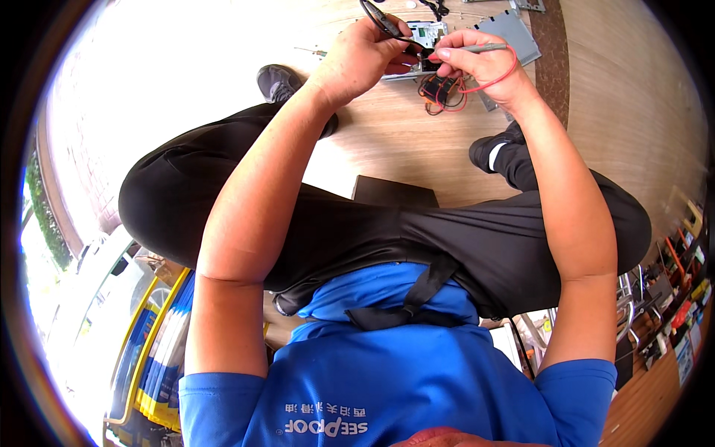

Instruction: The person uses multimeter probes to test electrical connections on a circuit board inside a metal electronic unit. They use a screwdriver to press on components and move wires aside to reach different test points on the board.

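My left hand (359,59) is closed round a black test probe (384,23), whose cable loops up past the top edge of the view. In my right hand (488,65) is a red-tipped test probe (484,48) with a grey handle, pinched between thumb and fingers. Both hands meet over an opened metal device (426,30) with a green circuit board inside. The red tip points left at a small dark part between the hands; whether it touches is too small to tell. An orange-and-black multimeter (439,88) lies just nearer, the red lead (514,68) curving down toward it.
A grey metal panel (514,39) lies right of the device, with loose black cables (436,9) beyond. A thin screwdriver-like tool (311,51) is left of my left hand. A dark box (395,192) sits between my legs. Shelves of goods (674,298) stand at the right.
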Action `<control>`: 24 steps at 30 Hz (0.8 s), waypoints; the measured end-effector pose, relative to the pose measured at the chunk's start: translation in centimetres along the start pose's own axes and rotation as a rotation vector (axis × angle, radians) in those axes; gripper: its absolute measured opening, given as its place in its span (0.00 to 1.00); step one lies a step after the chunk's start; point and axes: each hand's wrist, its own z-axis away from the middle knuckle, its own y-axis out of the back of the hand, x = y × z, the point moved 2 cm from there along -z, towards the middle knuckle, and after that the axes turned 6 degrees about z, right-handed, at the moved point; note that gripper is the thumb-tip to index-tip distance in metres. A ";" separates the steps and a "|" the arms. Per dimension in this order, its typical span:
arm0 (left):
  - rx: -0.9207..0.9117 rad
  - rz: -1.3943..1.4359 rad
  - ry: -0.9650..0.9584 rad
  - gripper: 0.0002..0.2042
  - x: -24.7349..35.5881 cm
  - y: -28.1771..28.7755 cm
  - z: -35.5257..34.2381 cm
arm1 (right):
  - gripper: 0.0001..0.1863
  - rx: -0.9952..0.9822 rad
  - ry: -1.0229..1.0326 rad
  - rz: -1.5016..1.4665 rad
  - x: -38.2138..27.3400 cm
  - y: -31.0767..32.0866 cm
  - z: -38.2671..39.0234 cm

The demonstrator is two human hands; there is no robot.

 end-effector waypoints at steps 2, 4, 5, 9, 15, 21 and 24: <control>0.005 -0.016 -0.004 0.05 0.0 0.0 0.0 | 0.09 -0.004 -0.017 -0.002 0.1 0.0 0.0; 0.007 -0.022 -0.002 0.05 -0.1 0.1 -0.1 | 0.09 -0.007 -0.017 -0.003 0.3 0.0 -0.1; 0.009 -0.028 0.000 0.06 -0.2 0.1 -0.1 | 0.09 -0.009 -0.018 -0.003 0.3 0.0 -0.1; -0.010 -0.039 0.005 0.05 -0.4 0.4 -0.2 | 0.09 -0.016 -0.024 -0.021 0.4 0.0 -0.1; -0.008 -0.168 0.087 0.06 0.7 1.8 -0.1 | 0.11 0.004 0.001 -0.063 -0.2 0.7 0.0; 0.030 -1.021 0.198 0.09 -0.7 4.9 -0.4 | 0.13 -0.289 -0.028 -0.425 -1.8 3.2 0.4; 0.066 -1.079 0.158 0.09 -1.8 6.0 -0.6 | 0.13 -0.506 0.052 -0.533 -3.7 3.7 0.8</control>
